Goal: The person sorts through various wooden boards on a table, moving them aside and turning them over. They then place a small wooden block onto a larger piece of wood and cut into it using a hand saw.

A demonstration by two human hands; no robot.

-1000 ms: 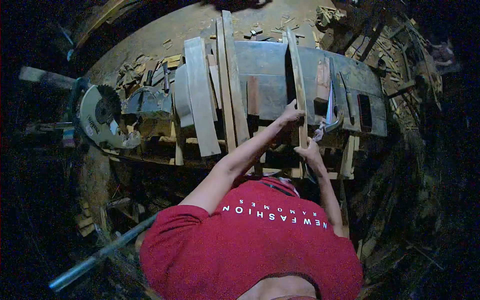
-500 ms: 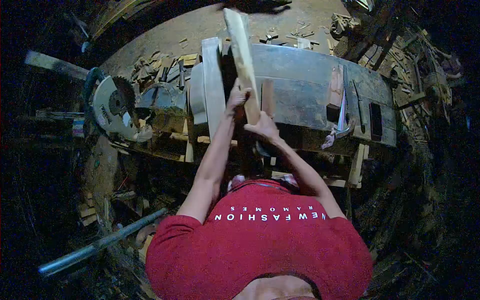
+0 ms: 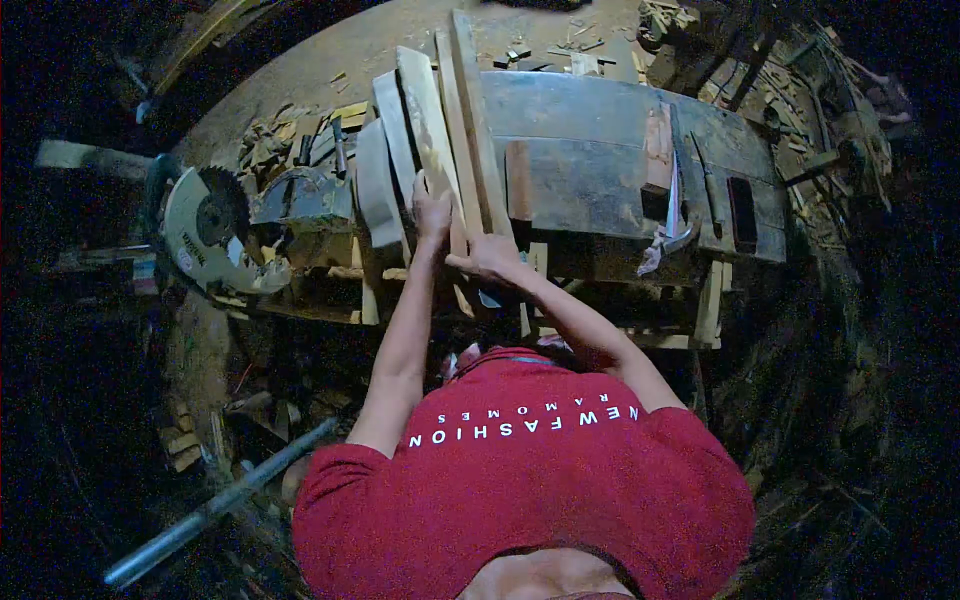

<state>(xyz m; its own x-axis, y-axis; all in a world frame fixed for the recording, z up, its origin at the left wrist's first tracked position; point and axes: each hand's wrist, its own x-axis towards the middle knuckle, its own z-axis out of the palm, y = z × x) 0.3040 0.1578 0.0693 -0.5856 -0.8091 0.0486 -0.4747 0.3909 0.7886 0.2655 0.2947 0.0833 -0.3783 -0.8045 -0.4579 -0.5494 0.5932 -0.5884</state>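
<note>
Near the left end of the metal-topped bench, my left hand (image 3: 432,215) is closed on the lower part of a pale wooden board (image 3: 425,110) with a rough edge. My right hand (image 3: 490,258) lies at the near ends of the boards, its thumb pointing left; its grip is partly hidden. Just right of the pale board, longer narrow boards (image 3: 468,100) stretch away from me. Curved grey-white pieces (image 3: 377,185) stand left of my left hand. A short reddish block (image 3: 518,180) rests on the bench beside the long boards.
A circular saw (image 3: 212,220) with an exposed toothed blade is at the left. On the bench's right part (image 3: 590,110) lie a wooden block (image 3: 657,150), a handsaw (image 3: 674,195) and a dark flat object (image 3: 741,212). A metal pipe (image 3: 220,502) slants at lower left.
The pale board has moved left and down with my left hand. My right hand has shifted left, and more long boards now show beside the pale one.
</note>
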